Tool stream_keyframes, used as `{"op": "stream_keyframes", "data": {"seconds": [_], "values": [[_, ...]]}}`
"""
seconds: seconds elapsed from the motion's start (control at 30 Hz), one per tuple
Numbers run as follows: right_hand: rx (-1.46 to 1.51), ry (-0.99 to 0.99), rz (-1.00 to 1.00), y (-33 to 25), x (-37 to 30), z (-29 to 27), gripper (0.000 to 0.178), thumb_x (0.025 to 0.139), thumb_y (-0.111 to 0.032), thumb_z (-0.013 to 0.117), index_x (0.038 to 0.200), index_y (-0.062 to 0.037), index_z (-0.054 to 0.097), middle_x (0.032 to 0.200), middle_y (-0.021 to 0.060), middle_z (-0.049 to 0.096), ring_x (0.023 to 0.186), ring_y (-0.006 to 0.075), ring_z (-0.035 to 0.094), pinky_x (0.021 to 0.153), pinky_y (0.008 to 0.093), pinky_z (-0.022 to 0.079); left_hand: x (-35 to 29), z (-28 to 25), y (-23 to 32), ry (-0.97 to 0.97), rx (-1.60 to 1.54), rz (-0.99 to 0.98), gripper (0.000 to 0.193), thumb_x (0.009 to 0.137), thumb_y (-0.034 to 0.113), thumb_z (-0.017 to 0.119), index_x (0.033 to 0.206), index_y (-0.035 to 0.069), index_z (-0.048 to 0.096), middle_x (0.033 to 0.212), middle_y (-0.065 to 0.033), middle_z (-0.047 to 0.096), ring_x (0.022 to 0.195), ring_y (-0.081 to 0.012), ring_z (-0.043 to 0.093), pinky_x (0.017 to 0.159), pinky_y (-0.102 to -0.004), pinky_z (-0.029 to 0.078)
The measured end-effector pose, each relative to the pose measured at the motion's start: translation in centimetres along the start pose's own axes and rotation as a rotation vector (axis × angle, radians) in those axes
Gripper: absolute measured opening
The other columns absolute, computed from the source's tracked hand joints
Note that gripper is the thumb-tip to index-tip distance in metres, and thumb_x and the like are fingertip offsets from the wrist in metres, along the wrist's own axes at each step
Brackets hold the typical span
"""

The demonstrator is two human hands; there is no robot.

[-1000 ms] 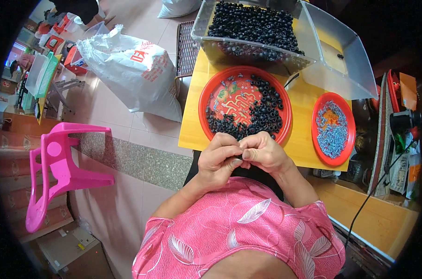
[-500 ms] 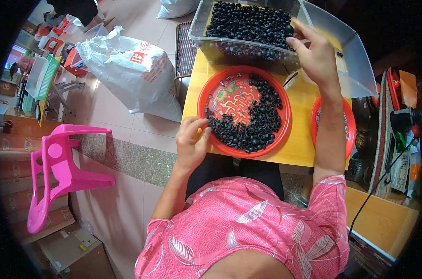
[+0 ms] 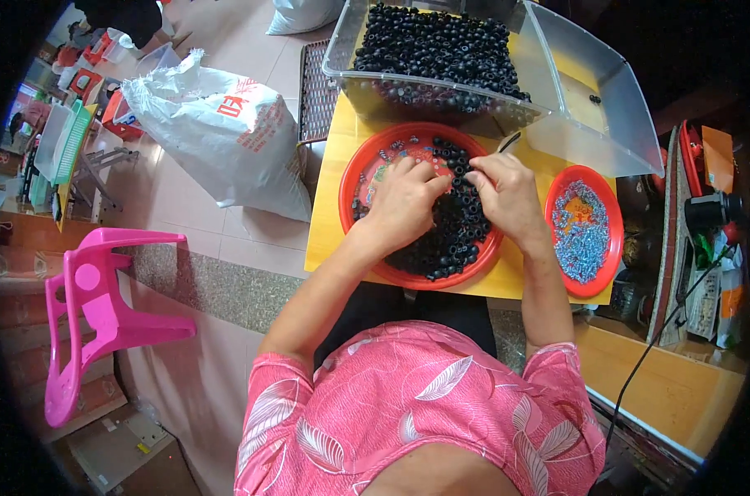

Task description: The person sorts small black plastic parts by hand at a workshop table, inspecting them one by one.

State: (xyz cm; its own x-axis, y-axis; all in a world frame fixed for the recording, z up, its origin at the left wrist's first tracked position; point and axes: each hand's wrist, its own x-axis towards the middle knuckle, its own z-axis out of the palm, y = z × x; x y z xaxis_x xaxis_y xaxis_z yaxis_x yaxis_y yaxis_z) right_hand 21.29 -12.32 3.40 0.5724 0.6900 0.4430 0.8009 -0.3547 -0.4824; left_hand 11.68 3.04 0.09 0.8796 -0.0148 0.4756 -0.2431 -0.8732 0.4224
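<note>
A round red tray (image 3: 347, 178) with a patterned bottom holds many small black ring-shaped parts (image 3: 466, 217). My left hand (image 3: 404, 202) is over the middle of this tray, its fingers curled together. At the tray's right side, my right hand (image 3: 511, 192) has its thumb and fingers drawn into a pinch over the black parts. Whatever is between the fingers of either hand is too small or hidden to make out. Behind the tray, a clear plastic bin (image 3: 441, 81) contains a large heap of similar black parts (image 3: 433, 45).
An oval red tray (image 3: 615, 240) of small bluish pieces (image 3: 586, 248) lies on the right of the yellow table (image 3: 329, 223). A second clear compartment (image 3: 594, 145) adjoins the bin. A white sack (image 3: 214, 136) and a pink plastic chair (image 3: 102, 289) stand on the left.
My right hand has come down from the bin to the round tray. My left hand has moved from the tray's left edge to above its middle. The view has shifted slightly.
</note>
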Motion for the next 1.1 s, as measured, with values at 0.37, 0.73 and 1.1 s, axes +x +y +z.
{"op": "stream_keyframes", "data": {"seconds": [0.37, 0.73, 1.1], "values": [[0.045, -0.033, 0.037, -0.2, -2.1, 0.7, 0.012, 0.071, -0.005, 0.062, 0.082, 0.0005, 0.061, 0.079, 0.0157, 0.060, 0.077, 0.0320, 0.056, 0.070, 0.0392, 0.045, 1.4, 2.0, -1.1, -0.069, -0.090, -0.097, 0.011, 0.063, 0.003, 0.058, 0.073, 0.006, 0.060, 0.079, -0.0125, 0.056, 0.080, -0.0308, 0.053, 0.069, -0.0399, 0.043], [-0.093, -0.322, -0.030, -1.9, -2.7, 1.8, 0.017, 0.068, -0.003, 0.062, 0.084, -0.0023, 0.058, 0.079, 0.0126, 0.054, 0.082, 0.0295, 0.052, 0.073, 0.0384, 0.043, -4.6, -2.8, -0.5, -0.061, -0.135, -0.183, 0.014, 0.066, -0.005, 0.057, 0.078, 0.002, 0.061, 0.079, -0.0126, 0.056, 0.078, -0.0312, 0.053, 0.070, -0.0382, 0.043], [-0.011, -0.252, -0.024, -2.4, -3.2, 2.1, 0.013, 0.069, -0.002, 0.062, 0.081, -0.0002, 0.057, 0.078, 0.0128, 0.054, 0.079, 0.0301, 0.053, 0.070, 0.0369, 0.044, -4.2, -0.6, 1.5, 0.087, -0.369, -0.170, 0.013, 0.068, 0.001, 0.061, 0.081, 0.001, 0.061, 0.077, -0.0149, 0.056, 0.078, -0.0323, 0.052, 0.070, -0.0399, 0.042]]}}
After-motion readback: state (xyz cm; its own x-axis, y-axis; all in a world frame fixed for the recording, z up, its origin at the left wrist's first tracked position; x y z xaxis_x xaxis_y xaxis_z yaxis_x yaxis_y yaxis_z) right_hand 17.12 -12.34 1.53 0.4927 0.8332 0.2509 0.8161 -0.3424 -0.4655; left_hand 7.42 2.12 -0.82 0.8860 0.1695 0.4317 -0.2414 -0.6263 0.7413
